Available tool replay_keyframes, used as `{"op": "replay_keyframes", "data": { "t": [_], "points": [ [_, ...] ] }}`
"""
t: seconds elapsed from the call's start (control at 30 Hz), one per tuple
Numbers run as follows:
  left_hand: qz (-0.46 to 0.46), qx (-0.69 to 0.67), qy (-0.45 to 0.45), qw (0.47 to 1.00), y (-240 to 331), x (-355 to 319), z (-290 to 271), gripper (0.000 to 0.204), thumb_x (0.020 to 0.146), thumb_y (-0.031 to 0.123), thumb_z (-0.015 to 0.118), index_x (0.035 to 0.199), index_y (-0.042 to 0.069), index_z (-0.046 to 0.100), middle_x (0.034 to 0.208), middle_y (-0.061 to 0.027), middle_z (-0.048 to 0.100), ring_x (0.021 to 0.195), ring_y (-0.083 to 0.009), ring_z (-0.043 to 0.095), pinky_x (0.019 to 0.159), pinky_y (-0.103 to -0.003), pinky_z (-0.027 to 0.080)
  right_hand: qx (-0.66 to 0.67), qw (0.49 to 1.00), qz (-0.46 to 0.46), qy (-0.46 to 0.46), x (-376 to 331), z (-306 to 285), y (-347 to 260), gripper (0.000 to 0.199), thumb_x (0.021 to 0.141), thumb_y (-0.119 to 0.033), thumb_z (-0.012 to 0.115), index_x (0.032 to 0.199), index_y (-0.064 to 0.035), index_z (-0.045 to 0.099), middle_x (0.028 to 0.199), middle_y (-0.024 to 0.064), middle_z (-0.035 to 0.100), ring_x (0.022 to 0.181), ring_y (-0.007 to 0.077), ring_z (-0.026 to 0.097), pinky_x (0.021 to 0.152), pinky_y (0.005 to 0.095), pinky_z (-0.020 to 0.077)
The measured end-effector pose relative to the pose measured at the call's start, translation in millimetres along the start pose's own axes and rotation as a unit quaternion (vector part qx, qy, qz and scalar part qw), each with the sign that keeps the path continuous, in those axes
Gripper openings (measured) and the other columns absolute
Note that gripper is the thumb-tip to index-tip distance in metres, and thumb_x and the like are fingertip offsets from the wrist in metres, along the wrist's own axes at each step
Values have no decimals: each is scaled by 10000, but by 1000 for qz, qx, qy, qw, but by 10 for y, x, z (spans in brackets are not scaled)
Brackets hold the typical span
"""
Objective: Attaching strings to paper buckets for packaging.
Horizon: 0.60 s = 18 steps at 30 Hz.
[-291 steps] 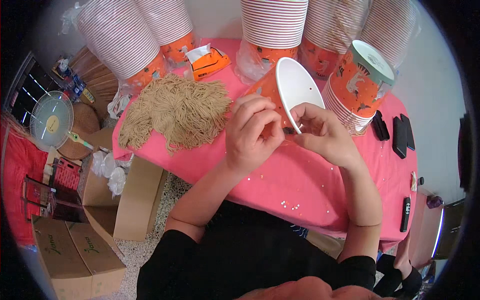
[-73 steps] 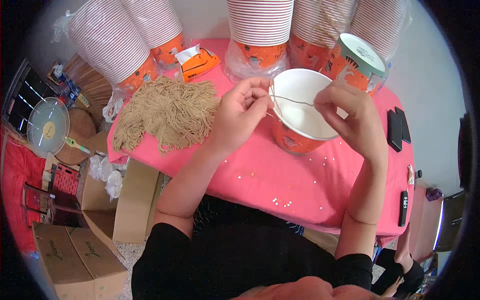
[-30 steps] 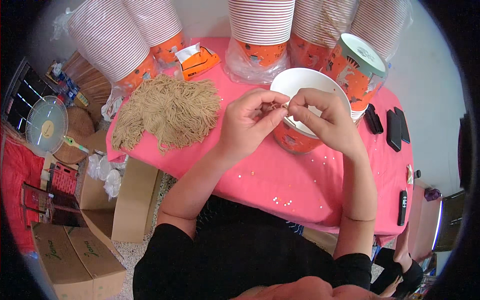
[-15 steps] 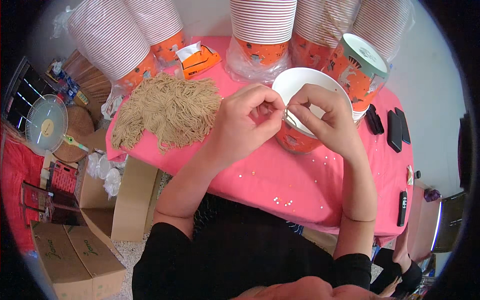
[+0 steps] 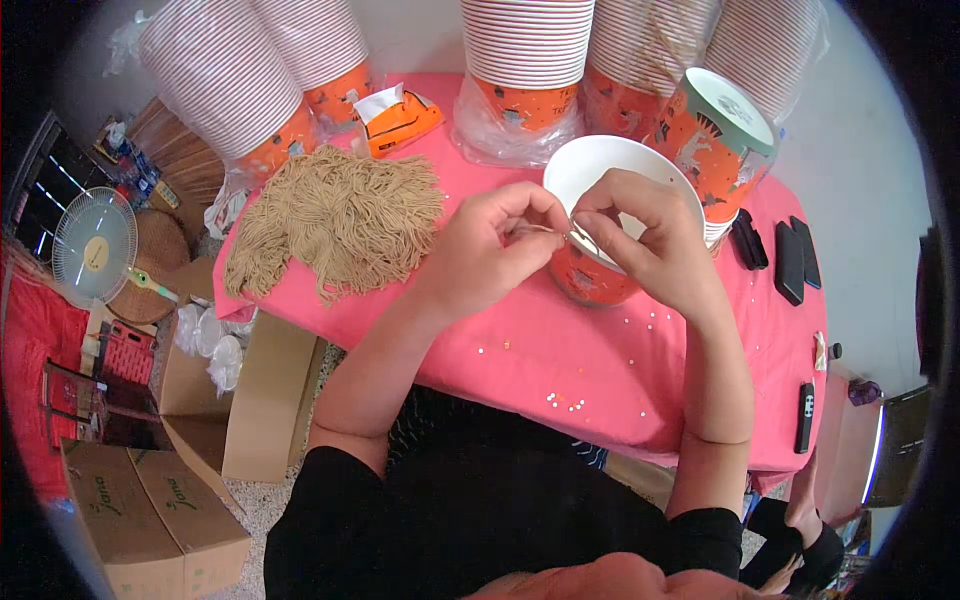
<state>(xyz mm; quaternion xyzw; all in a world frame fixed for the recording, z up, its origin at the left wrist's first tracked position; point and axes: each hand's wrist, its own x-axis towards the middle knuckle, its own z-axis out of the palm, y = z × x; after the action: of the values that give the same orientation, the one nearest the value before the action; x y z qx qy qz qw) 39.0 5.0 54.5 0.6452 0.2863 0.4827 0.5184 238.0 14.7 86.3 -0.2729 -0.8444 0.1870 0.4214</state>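
Observation:
Both hands meet over the near rim of an orange paper bucket (image 5: 590, 280) with a white inside. My left hand (image 5: 492, 245) is closed in a pinch, thumb against forefinger, on a thin tan cord (image 5: 583, 238). Pinching the same cord close by, my right hand (image 5: 655, 235) partly covers the bucket's mouth. Only a short bit of cord shows between the fingertips; its ends are hidden. A big bundle of tan cords (image 5: 335, 220) lies left of my left hand on the pink cloth (image 5: 480, 375).
Tall stacks of white-rimmed orange buckets (image 5: 525, 45) line the back. An upturned bucket (image 5: 705, 140) stands behind my right hand. An orange tissue pack (image 5: 400, 122), black phones (image 5: 787, 262) and small white dots (image 5: 565, 402) lie on the cloth. Cardboard boxes (image 5: 150, 515) stand lower left.
My left hand has turned slightly and its fingers have shifted along the cord. The cord's loop below the fingertips looks smaller. My right hand stays nearly in place.

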Motion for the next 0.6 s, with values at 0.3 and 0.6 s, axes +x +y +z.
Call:
{"op": "replay_keyframes", "data": {
  "t": [0.3,0.6],
  "points": [
    [106,149,5,983,-61,12,51,106,848,37,659,910,12,576,824,-1,612,762,-57,572,674,-204,475,1,1000,7,-7,-14,11,32,51,831,-44,631,841,6,631,753,92,614,656,196,589,544,309,442],
    [-40,-43,3,998,-154,-5,37,137,874,-17,561,1004,4,525,832,-29,608,752,-83,600,623,-223,495,0,1000,3,-3,-8,7,0,55,830,-55,647,839,-2,636,750,91,613,653,200,584,557,311,443]
  ]
}}
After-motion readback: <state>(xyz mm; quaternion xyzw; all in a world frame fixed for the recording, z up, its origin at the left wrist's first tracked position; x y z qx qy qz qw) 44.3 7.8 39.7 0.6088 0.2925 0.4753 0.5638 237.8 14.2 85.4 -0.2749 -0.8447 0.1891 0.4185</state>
